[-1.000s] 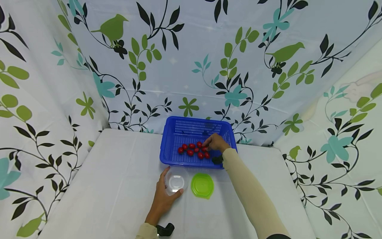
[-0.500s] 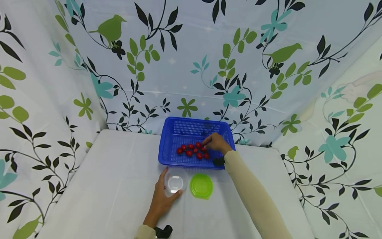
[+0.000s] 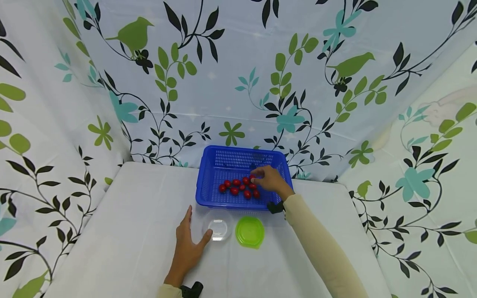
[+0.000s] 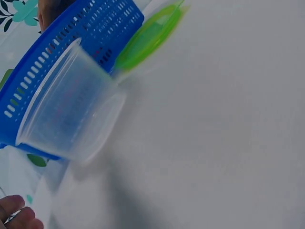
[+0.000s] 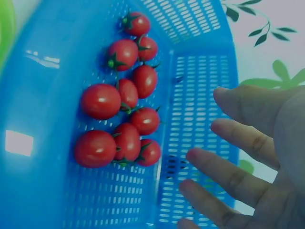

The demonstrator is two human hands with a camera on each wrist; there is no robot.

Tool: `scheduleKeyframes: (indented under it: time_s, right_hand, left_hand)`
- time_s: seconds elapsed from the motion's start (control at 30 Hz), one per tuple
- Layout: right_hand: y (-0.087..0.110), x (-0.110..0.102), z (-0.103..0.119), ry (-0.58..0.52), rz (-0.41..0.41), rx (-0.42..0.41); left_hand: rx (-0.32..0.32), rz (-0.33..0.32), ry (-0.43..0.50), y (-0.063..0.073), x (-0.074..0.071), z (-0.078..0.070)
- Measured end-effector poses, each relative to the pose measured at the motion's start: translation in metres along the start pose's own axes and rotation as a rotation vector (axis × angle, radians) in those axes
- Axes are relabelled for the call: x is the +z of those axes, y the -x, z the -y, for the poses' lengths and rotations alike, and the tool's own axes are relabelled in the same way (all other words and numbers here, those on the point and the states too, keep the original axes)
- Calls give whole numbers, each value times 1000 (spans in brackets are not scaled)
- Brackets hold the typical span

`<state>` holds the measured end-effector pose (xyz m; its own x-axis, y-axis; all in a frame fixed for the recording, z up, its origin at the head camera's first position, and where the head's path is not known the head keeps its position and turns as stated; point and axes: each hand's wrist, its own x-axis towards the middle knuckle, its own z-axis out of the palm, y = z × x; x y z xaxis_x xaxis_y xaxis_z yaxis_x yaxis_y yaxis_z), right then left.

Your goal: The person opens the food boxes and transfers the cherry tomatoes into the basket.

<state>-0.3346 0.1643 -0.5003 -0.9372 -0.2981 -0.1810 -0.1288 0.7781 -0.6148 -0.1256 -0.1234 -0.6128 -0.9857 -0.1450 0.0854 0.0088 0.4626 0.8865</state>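
Observation:
Several red cherry tomatoes [image 3: 234, 191], some with green stems, lie grouped in a blue perforated plastic basket [image 3: 201, 182]. Over the basket's right part is my right hand [image 3: 269, 178]; in the right wrist view its fingers [image 5: 228, 179] are spread and hold nothing, beside the tomatoes [image 5: 101, 101]. A clear plastic tub [image 3: 219, 228] stands upright in front of the basket, its inside bare. Left of the tub, my left hand [image 3: 187, 246] has its thumb and fingers apart, thumb near the rim. The left wrist view shows the tub [image 4: 71, 105] apart from the fingertips [image 4: 14, 210].
A bright green lid [image 3: 249, 231] lies flat to the right of the tub, in front of the basket. White cloth [image 3: 134, 231] covers the table. Behind and on both sides hangs a patterned curtain [image 3: 223, 91] with leaves and birds, close behind the basket.
My left hand has let go of the tub and drawn back to the left. My right hand stays over the basket, its fingers lifted slightly off the tomatoes. The whole view has shifted a little.

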Motion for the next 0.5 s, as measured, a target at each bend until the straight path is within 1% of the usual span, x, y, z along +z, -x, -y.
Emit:
scheduleKeyframes:
  time_s: [0.13,0.23,0.4,0.5]
  right_hand:
    - [7,0,4,36,-37,-17]
    - [12,-1,6,72,-51,-15]
    - [25,-2,10,147,-46,-6]
    - [32,-3,14,186,-42,-32]
  left_hand:
    - [85,-67,-130,-7,-16,1]
    - [141,-99,-249,-15,-26,-1]
    - [174,-95,-406,-29,-39,-11]
    - [184,-75,-454,-38,-45,-18]
